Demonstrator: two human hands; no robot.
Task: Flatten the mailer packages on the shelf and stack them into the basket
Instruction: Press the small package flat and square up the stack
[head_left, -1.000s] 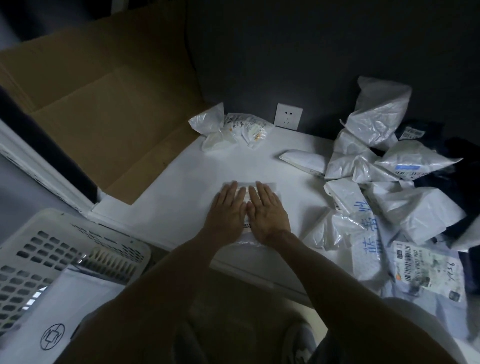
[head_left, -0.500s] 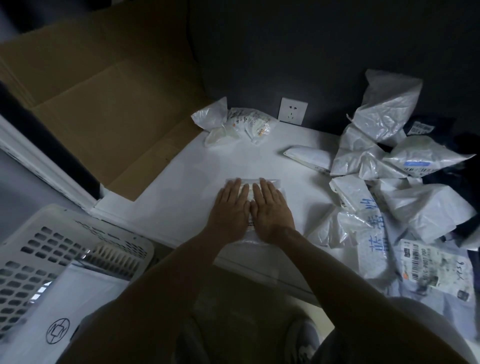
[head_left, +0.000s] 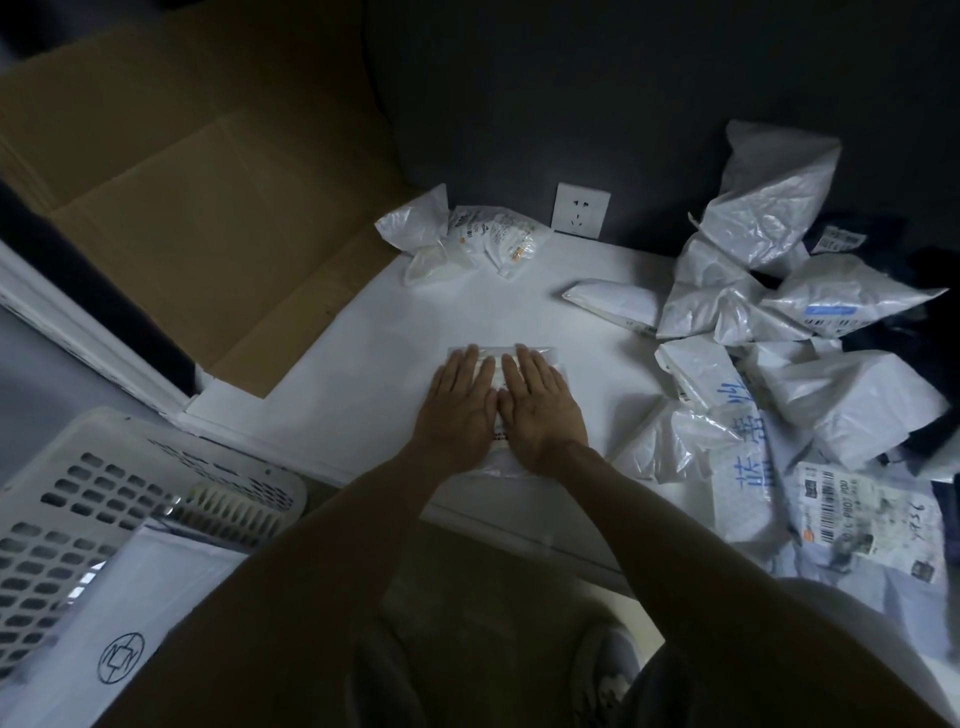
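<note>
While both palms stay pressed flat on the small white mailer at the centre of the frame, the left hand and right hand, fingers straight and grasping nothing, have parted slightly at the fingertips. That mailer lies on the white shelf; the basket sits at lower left, unmoved.

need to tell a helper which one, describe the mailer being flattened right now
Find the white shelf, then its middle near the front edge, left of the heap of crumpled mailers. The white mailer there is the only one pinned flat under the left hand and right hand, side by side.
</note>
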